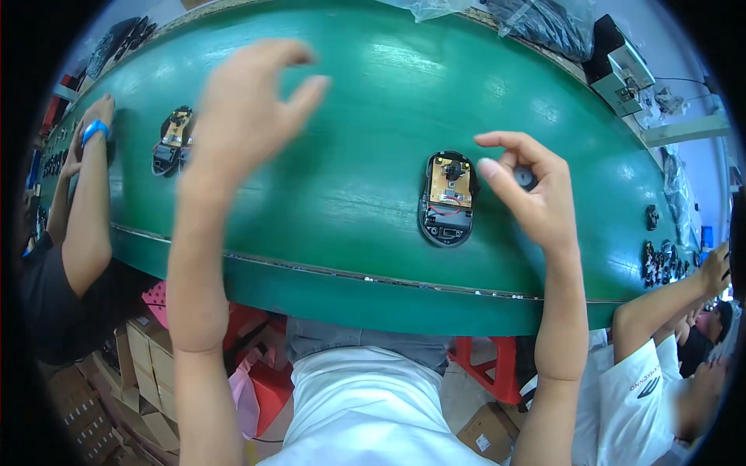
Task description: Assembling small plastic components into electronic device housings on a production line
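Observation:
An opened computer mouse (448, 203) lies on the green table in front of me, its tan circuit board, red wire and dark battery bay exposed. Just to its right is my right hand (540, 190), thumb and forefinger apart and bent. A dark grey round thing (525, 179) shows in the crook of that hand; I cannot tell whether it touches the fingers. My left hand (252, 109), blurred by motion, is raised over the table's left half with thumb and fingers apart and nothing seen between them. Beyond its wrist sits a second opened mouse (171, 144), partly hidden.
The green table (365, 101) curves across the view. At left a co-worker's arm (89, 186) rests on it, with a blue wristband. On the right are another person's arm (660, 307) and small black parts (660, 262). A boxy device (622, 74) and plastic bags (544, 27) line the far edge.

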Tool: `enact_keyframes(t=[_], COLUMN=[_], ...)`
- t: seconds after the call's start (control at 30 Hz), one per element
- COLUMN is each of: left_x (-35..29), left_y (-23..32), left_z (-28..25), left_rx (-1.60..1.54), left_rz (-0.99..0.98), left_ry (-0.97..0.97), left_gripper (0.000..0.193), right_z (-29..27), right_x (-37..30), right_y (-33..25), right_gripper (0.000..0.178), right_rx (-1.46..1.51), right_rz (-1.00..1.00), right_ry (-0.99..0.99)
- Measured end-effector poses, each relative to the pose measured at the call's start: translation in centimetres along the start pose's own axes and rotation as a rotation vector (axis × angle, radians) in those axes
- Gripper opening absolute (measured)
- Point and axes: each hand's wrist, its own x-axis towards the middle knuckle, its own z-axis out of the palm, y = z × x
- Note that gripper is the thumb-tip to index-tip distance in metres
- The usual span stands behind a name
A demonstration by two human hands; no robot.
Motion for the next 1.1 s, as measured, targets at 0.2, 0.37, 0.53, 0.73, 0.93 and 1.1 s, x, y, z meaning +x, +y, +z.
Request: enact_keyframes(t=[0.2,0.37,0.53,0.73,0.93,1.1], left_x=[-3.1,-2.2,-2.1,-3.0,-3.1,-4.7], left_y=[-7.1,-5.6,-0.2,6.7,6.5,8.3], left_z=[-5.7,-4.1,-1.9,-0.4,1.6,4.2], left_rx=[0.187,0.122,0.185,-0.065,-0.244,-0.261], left_rz=[-0.459,-0.485,-0.235,-0.061,0.174,0.222], left_ry=[-0.371,-0.576,-0.501,-0.312,-0.118,-0.212], left_gripper=[0.05,0.051,0.04,0.03,0.042,0.071], right_z=[3.2,-0.5,-3.5,0.5,2.3,1.6], right_x=[-1.2,-1.2,-0.9,-0.8,-0.8,-0.6], right_y=[-3.0,-1.5,-0.1,-0.4,-1.3,-0.9], right_gripper=[0.071,0.064,0.049,0.027,0.021,0.025], right_rx=[-0.528,-0.652,-0.589,0.451,0.511,0.544], right_rz=[-0.255,-0.099,-0.018,0.091,0.136,0.131], right_ry=[-0.038,-0.019,0.074,-0.124,-0.103,-0.036])
